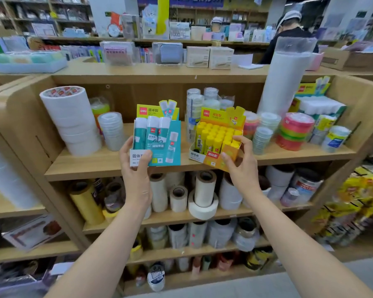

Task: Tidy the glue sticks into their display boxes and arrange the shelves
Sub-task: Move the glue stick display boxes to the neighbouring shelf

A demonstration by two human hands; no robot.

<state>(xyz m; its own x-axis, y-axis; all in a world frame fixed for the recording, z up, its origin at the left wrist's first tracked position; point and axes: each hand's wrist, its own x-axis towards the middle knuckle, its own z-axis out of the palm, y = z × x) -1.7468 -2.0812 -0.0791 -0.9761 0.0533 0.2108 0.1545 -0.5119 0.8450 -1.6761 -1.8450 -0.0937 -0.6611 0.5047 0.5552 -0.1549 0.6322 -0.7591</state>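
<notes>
Fingers [125, 147] of left hand [136, 168] grip teal box [173, 134], hiding its label; right hand [243, 166] grips yellow box [215, 156].

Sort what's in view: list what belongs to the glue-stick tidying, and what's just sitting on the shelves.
Belongs to the job:
teal display box, gripped by the left hand
yellow display box, gripped by the right hand
shelf under both boxes

Just lying about:
white tape stack
clear tape rolls
coloured tape rolls
paper rolls on the shelf below
</notes>
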